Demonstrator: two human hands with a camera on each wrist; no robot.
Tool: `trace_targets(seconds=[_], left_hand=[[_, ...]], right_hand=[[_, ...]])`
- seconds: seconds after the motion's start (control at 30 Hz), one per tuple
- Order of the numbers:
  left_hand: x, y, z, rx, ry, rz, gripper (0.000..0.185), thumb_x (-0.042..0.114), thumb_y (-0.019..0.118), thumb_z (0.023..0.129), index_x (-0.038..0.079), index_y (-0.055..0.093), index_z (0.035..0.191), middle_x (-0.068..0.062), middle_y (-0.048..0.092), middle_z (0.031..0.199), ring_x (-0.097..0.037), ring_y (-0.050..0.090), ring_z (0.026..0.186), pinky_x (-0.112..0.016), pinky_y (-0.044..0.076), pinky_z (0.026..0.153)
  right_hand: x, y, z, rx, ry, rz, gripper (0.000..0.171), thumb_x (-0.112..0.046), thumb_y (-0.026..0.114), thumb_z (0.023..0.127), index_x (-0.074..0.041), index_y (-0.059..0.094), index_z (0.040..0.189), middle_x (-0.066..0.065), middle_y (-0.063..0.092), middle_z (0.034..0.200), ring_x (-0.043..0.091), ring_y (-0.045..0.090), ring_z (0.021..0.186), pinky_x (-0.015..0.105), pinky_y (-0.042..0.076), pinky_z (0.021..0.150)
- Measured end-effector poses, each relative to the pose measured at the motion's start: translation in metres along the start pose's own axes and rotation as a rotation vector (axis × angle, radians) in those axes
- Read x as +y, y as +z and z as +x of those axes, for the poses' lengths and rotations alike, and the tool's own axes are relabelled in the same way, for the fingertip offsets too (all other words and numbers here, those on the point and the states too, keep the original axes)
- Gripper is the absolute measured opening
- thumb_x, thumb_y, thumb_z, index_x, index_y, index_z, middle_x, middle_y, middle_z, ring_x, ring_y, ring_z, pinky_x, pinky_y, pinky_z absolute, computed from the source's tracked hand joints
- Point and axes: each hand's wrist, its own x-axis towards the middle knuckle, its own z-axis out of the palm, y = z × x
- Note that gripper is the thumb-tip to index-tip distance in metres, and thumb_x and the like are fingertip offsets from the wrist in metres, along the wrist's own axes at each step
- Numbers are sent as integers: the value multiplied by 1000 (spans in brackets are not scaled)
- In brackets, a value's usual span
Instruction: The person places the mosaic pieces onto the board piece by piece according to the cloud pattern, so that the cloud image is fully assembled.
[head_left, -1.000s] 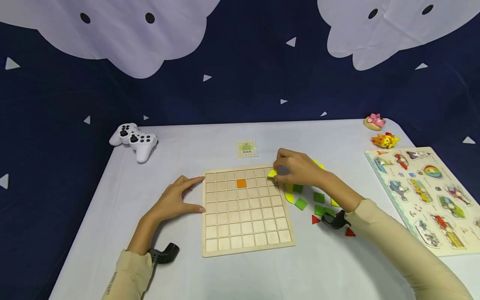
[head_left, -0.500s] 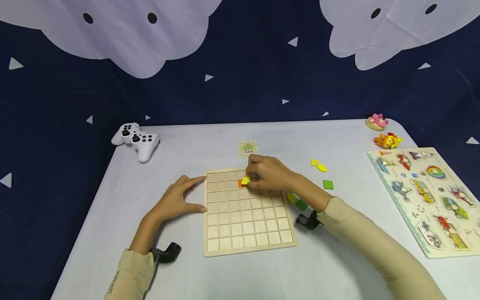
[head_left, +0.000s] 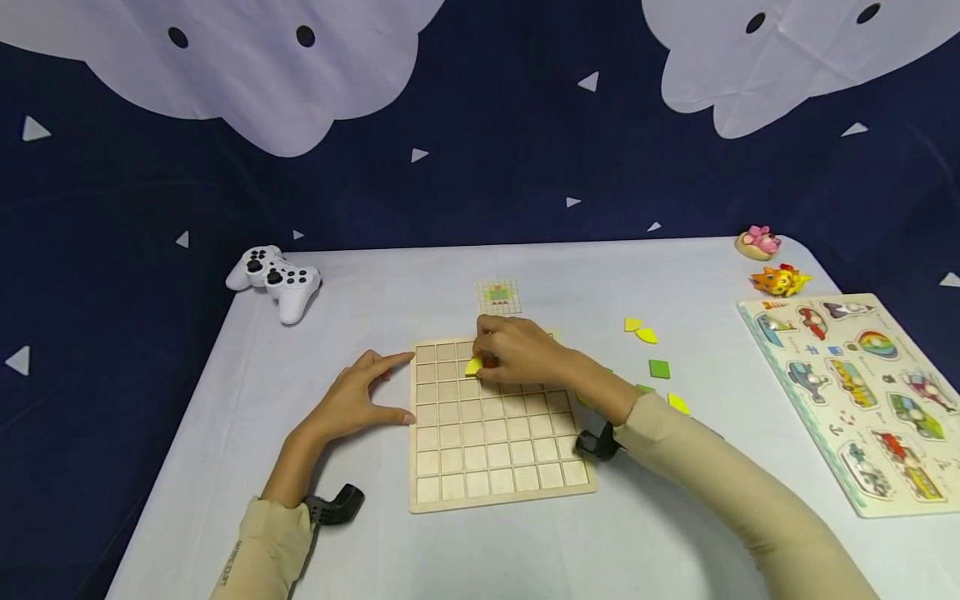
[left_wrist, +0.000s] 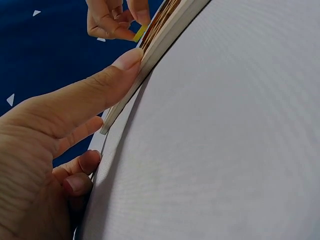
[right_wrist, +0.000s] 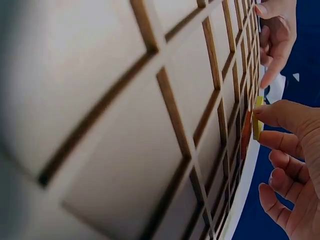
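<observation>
Head view: yellow piece (head_left: 473, 365), seemingly curved-edged, pinched over board (head_left: 495, 467).

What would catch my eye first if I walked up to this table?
Probably the wooden grid board mid-table, where the right hand pinches a yellow piece over its far rows while the left hand steadies its left edge. Next, the white game controller far left and the picture puzzle at right.

The left hand (head_left: 352, 402) lies low with its thumb and first finger stretched out straight and spread apart, the other fingers (left_wrist: 80, 182) tucked under. The right hand (head_left: 517, 354) reaches in from the right, arm bent, its fingers (right_wrist: 280, 116) curled and pinching together
</observation>
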Motion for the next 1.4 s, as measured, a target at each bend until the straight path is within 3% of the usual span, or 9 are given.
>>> trace_targets(seconds=[0.37,0.7,0.97,1.13,1.4], left_hand=[[3,2,2,-3,5,-2,93,44,92,63,23,53,144,-2,48,97,-18,42,84,-36,33,77],[0,4,3,-6,-1,-4,94,45,92,63,24,52,145,-3,48,96,-19,41,83,-35,33,76],[-2,2,1,-1,-13,9,94,46,92,63,23,52,145,-3,48,97,-19,40,84,-36,32,76],[-1,1,1,-6,-9,-2,94,45,92,63,23,52,145,-3,48,96,-19,41,84,-36,33,77],[-2,2,1,-4,7,-19,94,45,92,64,22,52,146,-3,47,96,-19,42,85,-36,34,78]], right_hand=[[-4,5,0,-20,53,87,21,-27,76,88,-13,77,104,-1,57,90,9,48,74,22,43,63],[1,-9,-6,-23,40,53,23,-29,72,92,-15,77,109,2,57,93,11,50,76,24,44,66],[25,-35,-48,-10,135,128,22,-16,72,91,-11,76,112,5,59,99,20,58,83,32,48,69],[38,-38,-78,-32,200,134,21,-11,73,87,-12,77,108,5,60,98,20,58,83,32,47,69],[49,-34,-113,-13,229,119,20,-5,73,83,-12,78,101,3,60,96,16,57,81,31,49,71]])
